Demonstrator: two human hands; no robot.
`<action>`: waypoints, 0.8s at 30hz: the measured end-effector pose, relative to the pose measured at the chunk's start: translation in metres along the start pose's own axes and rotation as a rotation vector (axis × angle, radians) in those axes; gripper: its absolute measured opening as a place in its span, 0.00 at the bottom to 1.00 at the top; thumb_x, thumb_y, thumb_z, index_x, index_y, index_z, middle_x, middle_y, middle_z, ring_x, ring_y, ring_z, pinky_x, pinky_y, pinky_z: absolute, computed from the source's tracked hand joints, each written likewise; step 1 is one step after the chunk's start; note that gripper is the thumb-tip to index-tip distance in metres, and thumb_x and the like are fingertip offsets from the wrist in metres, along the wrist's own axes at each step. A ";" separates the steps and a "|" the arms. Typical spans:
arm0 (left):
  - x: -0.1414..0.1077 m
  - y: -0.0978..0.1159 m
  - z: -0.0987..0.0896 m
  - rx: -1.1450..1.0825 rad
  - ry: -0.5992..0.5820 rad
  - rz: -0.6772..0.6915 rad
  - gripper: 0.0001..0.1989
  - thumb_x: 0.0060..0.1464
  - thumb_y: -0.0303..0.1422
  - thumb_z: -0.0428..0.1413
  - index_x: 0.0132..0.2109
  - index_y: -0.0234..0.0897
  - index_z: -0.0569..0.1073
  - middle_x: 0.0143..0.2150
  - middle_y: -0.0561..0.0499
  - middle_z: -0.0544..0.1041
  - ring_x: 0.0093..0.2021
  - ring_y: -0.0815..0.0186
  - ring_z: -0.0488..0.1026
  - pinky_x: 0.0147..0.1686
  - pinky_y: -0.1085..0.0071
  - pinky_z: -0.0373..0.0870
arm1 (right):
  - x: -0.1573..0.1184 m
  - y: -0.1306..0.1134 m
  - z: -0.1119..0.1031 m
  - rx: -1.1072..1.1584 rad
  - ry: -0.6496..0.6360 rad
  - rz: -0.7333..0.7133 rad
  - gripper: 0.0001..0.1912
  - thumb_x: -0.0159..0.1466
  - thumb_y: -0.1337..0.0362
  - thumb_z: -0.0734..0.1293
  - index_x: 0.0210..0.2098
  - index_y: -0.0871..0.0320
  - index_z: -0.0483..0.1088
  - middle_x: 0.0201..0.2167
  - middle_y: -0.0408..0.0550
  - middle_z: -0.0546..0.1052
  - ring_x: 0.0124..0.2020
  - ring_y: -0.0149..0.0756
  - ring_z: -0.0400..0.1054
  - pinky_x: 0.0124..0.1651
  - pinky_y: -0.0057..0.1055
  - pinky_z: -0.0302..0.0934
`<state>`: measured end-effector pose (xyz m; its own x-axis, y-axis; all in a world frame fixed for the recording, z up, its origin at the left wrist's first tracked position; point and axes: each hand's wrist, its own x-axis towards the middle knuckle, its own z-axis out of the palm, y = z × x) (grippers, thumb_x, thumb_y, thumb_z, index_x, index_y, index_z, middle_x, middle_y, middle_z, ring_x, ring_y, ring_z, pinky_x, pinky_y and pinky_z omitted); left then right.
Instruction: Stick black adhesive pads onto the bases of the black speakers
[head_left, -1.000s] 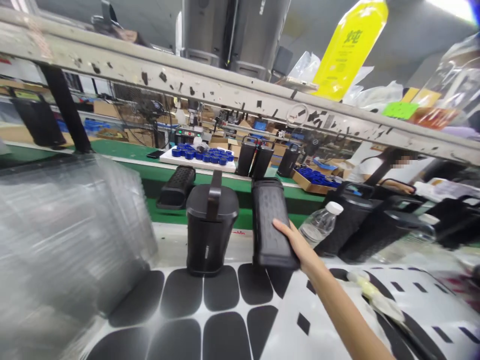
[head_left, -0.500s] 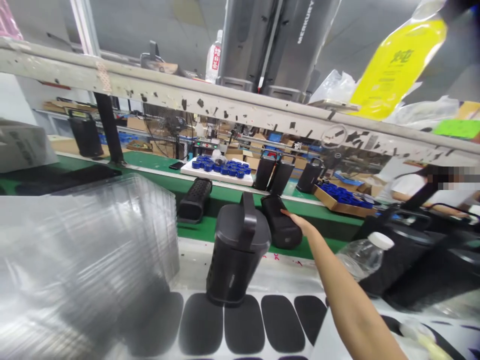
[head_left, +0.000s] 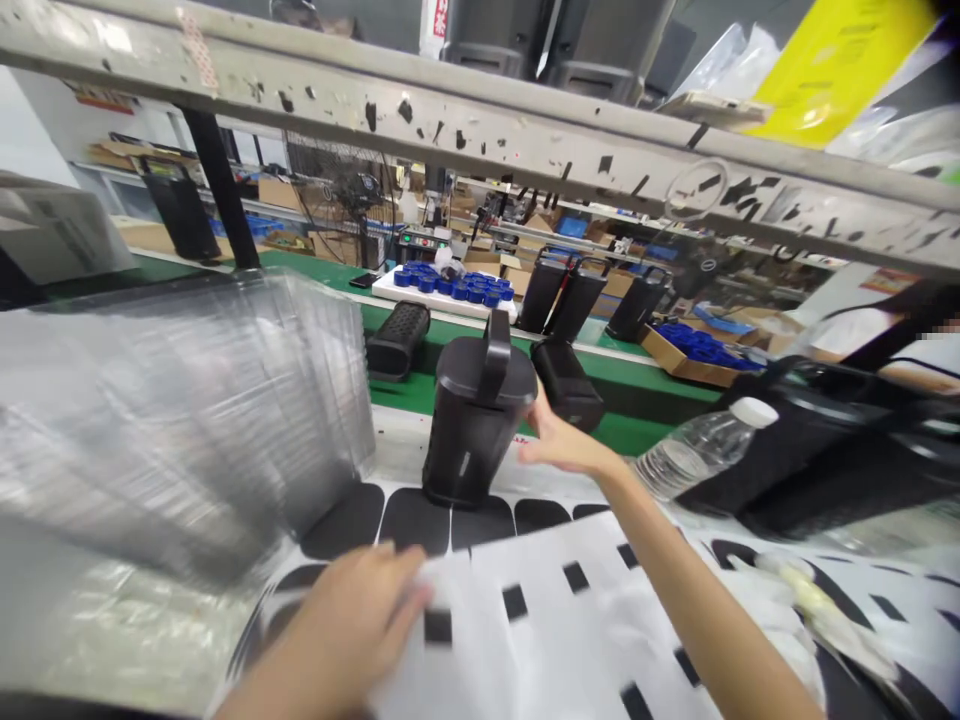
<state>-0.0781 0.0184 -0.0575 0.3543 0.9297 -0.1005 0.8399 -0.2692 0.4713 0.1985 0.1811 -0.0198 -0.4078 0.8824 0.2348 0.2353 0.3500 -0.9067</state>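
Your right hand point(head_left: 559, 445) is spread, empty, beside the upright black speaker point(head_left: 474, 420) on the surface point(head_left: 405, 445). Your left hand point(head_left: 360, 610) lies loosely curled on the white sticker sheet point(head_left: 555, 620). You seem between pieces; next, grip the speaker firmly.

A single head-worn camera looks forward and down from close above a workbench covered in white sheets with black pads point(head_left: 525, 590), under a scuffed grey metal shelf rail point(head_left: 480, 120). Beyond runs a green conveyor belt point(head_left: 637, 405); wide-angle distortion bends the edges.
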 end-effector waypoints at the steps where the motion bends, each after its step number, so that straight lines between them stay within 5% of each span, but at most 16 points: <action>1: 0.015 0.002 0.003 0.070 0.007 0.013 0.08 0.66 0.29 0.52 0.43 0.33 0.76 0.39 0.48 0.78 0.46 0.57 0.77 0.51 0.49 0.74 | -0.004 0.001 0.014 0.005 -0.013 -0.031 0.41 0.60 0.59 0.77 0.67 0.52 0.59 0.71 0.56 0.57 0.68 0.59 0.56 0.67 0.65 0.51; 3: 0.038 0.004 0.015 0.162 0.069 0.027 0.13 0.62 0.23 0.54 0.53 0.27 0.73 0.50 0.38 0.77 0.56 0.48 0.73 0.56 0.43 0.69 | -0.007 0.006 0.039 0.014 0.038 -0.074 0.42 0.58 0.60 0.78 0.67 0.52 0.59 0.71 0.56 0.57 0.67 0.60 0.56 0.66 0.65 0.52; 5: 0.050 0.000 0.032 0.188 0.138 0.069 0.17 0.63 0.23 0.54 0.58 0.32 0.70 0.57 0.40 0.73 0.60 0.51 0.69 0.59 0.48 0.68 | -0.006 0.014 0.057 0.032 0.137 -0.113 0.36 0.61 0.59 0.76 0.64 0.54 0.62 0.66 0.56 0.64 0.63 0.56 0.63 0.63 0.62 0.57; 8: 0.050 -0.012 0.053 0.202 0.190 0.094 0.09 0.67 0.31 0.51 0.46 0.35 0.75 0.46 0.49 0.76 0.50 0.61 0.74 0.53 0.57 0.72 | -0.002 0.021 0.071 0.060 0.315 -0.181 0.29 0.64 0.59 0.73 0.61 0.56 0.64 0.58 0.53 0.71 0.57 0.51 0.68 0.60 0.58 0.62; 12: 0.040 -0.020 0.058 0.235 0.167 0.123 0.12 0.69 0.33 0.49 0.45 0.36 0.77 0.40 0.50 0.78 0.47 0.61 0.76 0.51 0.54 0.73 | -0.003 0.005 0.066 0.110 0.545 -0.260 0.31 0.59 0.60 0.76 0.58 0.56 0.65 0.56 0.52 0.72 0.56 0.50 0.68 0.60 0.57 0.61; 16: 0.033 -0.019 0.051 0.199 0.111 0.146 0.16 0.68 0.37 0.50 0.58 0.44 0.73 0.66 0.45 0.70 0.69 0.51 0.63 0.67 0.36 0.55 | -0.023 -0.038 0.041 0.243 0.697 -0.266 0.33 0.44 0.58 0.81 0.47 0.57 0.71 0.48 0.49 0.77 0.52 0.47 0.70 0.62 0.52 0.61; 19: 0.035 -0.022 0.046 0.140 0.055 0.158 0.19 0.69 0.43 0.47 0.63 0.51 0.68 0.74 0.47 0.58 0.74 0.46 0.51 0.67 0.28 0.49 | -0.052 -0.072 0.029 0.428 0.733 -0.113 0.24 0.43 0.51 0.77 0.36 0.54 0.73 0.35 0.44 0.81 0.44 0.47 0.75 0.56 0.48 0.68; 24: 0.045 -0.029 0.050 0.098 0.101 0.195 0.22 0.64 0.46 0.54 0.63 0.49 0.70 0.71 0.44 0.63 0.73 0.43 0.54 0.66 0.27 0.49 | -0.114 -0.092 0.048 0.662 0.629 0.309 0.16 0.53 0.48 0.74 0.31 0.55 0.77 0.20 0.46 0.79 0.34 0.51 0.79 0.42 0.47 0.75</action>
<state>-0.0664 0.0552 -0.1199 0.4749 0.8769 0.0745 0.7971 -0.4644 0.3858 0.1807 0.0328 0.0199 0.1816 0.9803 -0.0777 -0.3706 -0.0049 -0.9288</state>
